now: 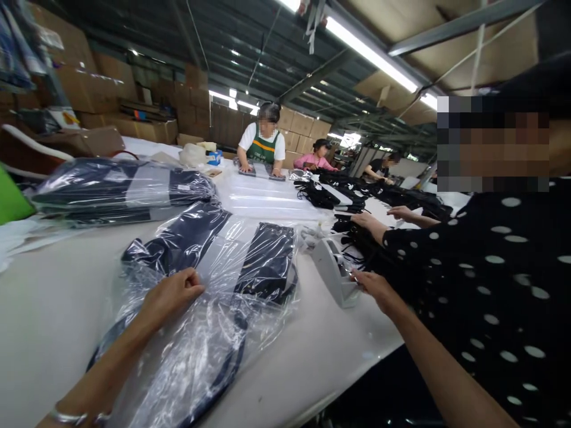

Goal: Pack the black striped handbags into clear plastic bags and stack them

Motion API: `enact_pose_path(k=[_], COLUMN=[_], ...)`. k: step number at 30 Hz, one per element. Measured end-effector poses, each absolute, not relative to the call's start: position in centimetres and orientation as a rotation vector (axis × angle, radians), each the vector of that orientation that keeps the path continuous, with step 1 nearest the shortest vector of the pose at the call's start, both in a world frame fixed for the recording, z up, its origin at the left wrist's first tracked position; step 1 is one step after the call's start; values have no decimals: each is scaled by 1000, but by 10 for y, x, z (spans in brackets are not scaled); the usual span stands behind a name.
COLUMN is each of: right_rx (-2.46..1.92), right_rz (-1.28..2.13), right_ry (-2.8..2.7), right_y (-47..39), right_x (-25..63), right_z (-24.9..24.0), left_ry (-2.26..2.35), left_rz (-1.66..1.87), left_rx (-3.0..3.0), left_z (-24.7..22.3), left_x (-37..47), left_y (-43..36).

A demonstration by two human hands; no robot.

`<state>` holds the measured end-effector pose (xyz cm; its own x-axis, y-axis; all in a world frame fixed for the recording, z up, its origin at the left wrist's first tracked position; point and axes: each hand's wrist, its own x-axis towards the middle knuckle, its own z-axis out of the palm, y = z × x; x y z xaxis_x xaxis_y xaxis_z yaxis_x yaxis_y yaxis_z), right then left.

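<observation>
Navy textile (270, 252) in clear plastic bag (178, 368) on pale tabletop (281, 365): likely soft, slippery; best supported underneath. Curled left hand (178, 289) on bag; right hand (376, 289) at grey plastic tape dispenser (329, 270); cannot tell if either grips.

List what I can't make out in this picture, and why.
Head view: whether the left hand pinches the plastic bag; its own curled fingers hide this.
Head view: what, if anything, the right hand pinches at the tape dispenser; too small.
Head view: the bag's near end; cut off by the bottom edge.
Head view: any print on the small white label; too small.
</observation>
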<state>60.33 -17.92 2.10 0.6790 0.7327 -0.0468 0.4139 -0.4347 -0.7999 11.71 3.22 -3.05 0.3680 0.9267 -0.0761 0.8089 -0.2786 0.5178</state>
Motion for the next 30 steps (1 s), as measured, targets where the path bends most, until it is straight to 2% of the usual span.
enact_pose_path(k=[6, 12, 18, 22, 26, 30], right_rx=[-1839, -1655, -1565, -1887, -2136, -1936], right_rz=[569, 527, 836, 751, 789, 957], right_ry=[-693, -570, -258, -294, -696, -1462], right_y=[-161, -197, -235, -250, -236, -179], right_x=[600, 587, 576, 608, 592, 473], right_z=[27, 46, 0, -31, -7, 54], left_ry=[1450, 1433, 1467, 1504, 1541, 1542], left_rz=[354, 355, 407, 439, 462, 452], left_rx=[2149, 2138, 2150, 2107, 2056, 2056], left_z=[-31, -34, -22, -15, -17, -15], left_x=[117, 117, 118, 119, 117, 116], left_y=[35, 40, 29, 23, 26, 25])
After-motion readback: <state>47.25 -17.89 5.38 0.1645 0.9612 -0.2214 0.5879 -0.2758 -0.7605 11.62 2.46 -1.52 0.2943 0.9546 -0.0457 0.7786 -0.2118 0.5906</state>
